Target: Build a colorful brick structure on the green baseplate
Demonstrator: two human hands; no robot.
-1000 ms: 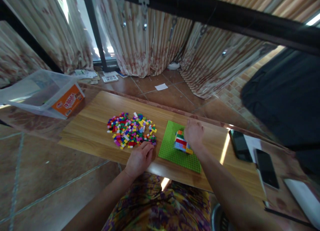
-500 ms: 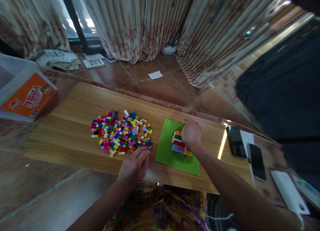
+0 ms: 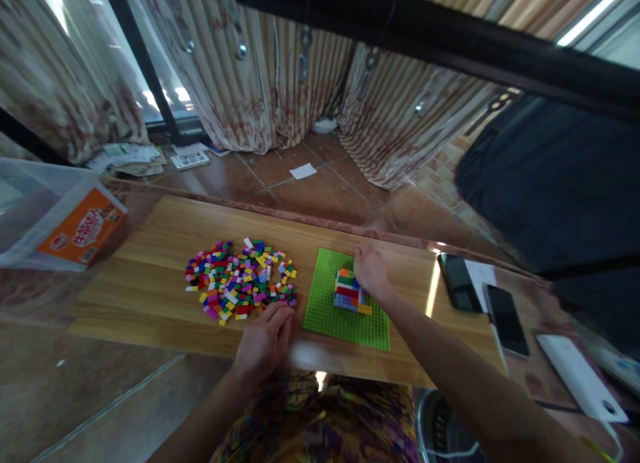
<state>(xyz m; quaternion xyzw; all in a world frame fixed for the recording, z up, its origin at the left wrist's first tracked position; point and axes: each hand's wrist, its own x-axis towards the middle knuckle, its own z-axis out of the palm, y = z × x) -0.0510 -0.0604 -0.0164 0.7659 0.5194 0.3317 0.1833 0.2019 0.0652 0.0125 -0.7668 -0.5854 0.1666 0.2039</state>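
A green baseplate (image 3: 319, 306) lies on the wooden table, carrying a small block of stacked toy bricks (image 3: 349, 292) in red, white, blue, orange and yellow layers. My right hand (image 3: 371, 271) is at the back right of this stack, its fingers bent and closed over the plate; what they hold, if anything, is hidden. My left hand (image 3: 267, 337) rests at the table's front edge with its fingers curled together, beside the near side of a heap of loose toy bricks (image 3: 233, 286). Whether a brick is between those fingers does not show.
A clear plastic box (image 3: 30, 209) with an orange label stands at the left end. Two dark phones (image 3: 459, 283) and a white flat device (image 3: 580, 376) lie at the right. A dark bar (image 3: 425, 39) crosses the view above, before the curtains (image 3: 250, 96).
The camera view has tilted upward and shifted a little, bringing the dark bar further into sight. Both hands stay in nearly the same places, the right one still at the stack.
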